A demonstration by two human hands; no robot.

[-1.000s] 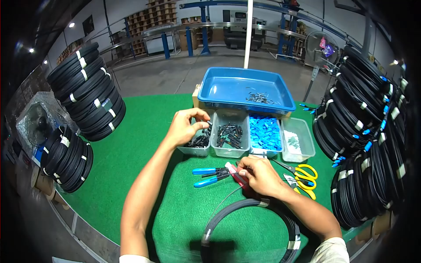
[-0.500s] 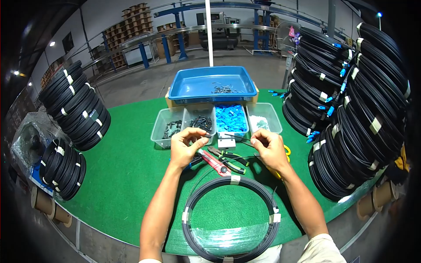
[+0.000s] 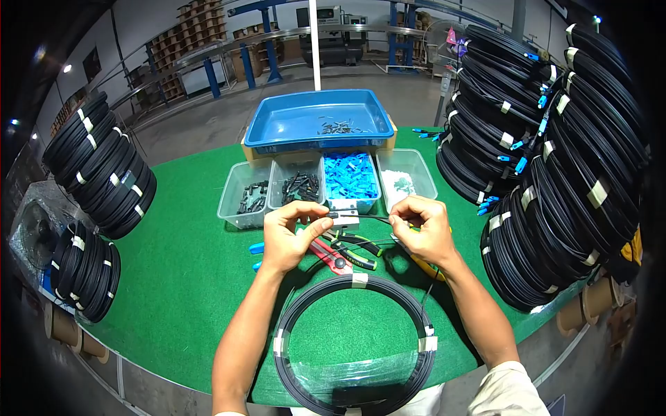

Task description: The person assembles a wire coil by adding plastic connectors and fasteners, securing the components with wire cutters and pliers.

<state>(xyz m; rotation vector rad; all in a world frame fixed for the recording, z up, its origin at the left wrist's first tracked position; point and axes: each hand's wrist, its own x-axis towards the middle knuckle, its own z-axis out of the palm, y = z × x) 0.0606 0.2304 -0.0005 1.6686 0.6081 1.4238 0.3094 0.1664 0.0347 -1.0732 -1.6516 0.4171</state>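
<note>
Between thumb and finger, my left hand (image 3: 293, 234) pinches a small black piece (image 3: 334, 215) at one end of a thin black cable. My right hand (image 3: 424, 229) pinches the same cable (image 3: 373, 217) farther right. The cable runs nearly level between both hands, in front of a small white block (image 3: 345, 206). Below lie green-and-black pliers (image 3: 357, 258), a red-handled tool (image 3: 331, 255) and a yellow-handled tool (image 3: 424, 266) partly under my right hand. Nearest me rests a taped coil of black cable (image 3: 312, 295).
Behind my hands stand clear bins of black parts (image 3: 243, 220), blue connectors (image 3: 350, 177) and white pieces (image 3: 424, 191). Beyond is a blue tray (image 3: 305, 144). Cable coils are stacked at left (image 3: 104, 173) and right (image 3: 555, 243) of the green table (image 3: 187, 291).
The whole view has shifted slightly, with the table's items appearing farther left and a little higher. My hands have come slightly closer together, and the cable between them is straighter.
</note>
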